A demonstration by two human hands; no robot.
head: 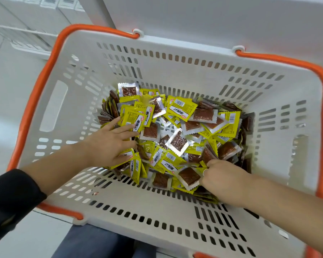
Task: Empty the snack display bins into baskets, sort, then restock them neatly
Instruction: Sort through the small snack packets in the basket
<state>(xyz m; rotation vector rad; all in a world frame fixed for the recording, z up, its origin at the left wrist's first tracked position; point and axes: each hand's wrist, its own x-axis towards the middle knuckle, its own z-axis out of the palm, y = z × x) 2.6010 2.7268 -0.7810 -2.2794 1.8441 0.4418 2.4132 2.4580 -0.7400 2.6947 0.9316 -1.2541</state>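
Head view. A white slotted basket [78, 101] with orange handles [45, 75] holds a loose pile of snack packets [177, 131], yellow on one face and clear over brown contents on the other. The pile covers the basket floor beneath and beyond both hands.

The left hand [108, 144] lies palm down on the near-left part of the pile, fingers spread and nearly straight. The fingertips rest on yellow packets just ahead of the hand; the thumb side lies over further yellow packets directly beneath it. No packet is gripped. A row of packets stands on edge just beyond the fingertips, against the basket's left wall. A dark sleeve [9, 200] is pushed back up this forearm.

The right hand [224, 181] is at the near-right part of the pile, fingers curled inward. The fingertips meet brown packets [209, 155] at the front of the hand; whether a packet is pinched cannot be determined. A clear-faced packet [188, 176] lies touching the thumb side of this hand.

The bulk of the pile lies between the two hands and ahead of them.
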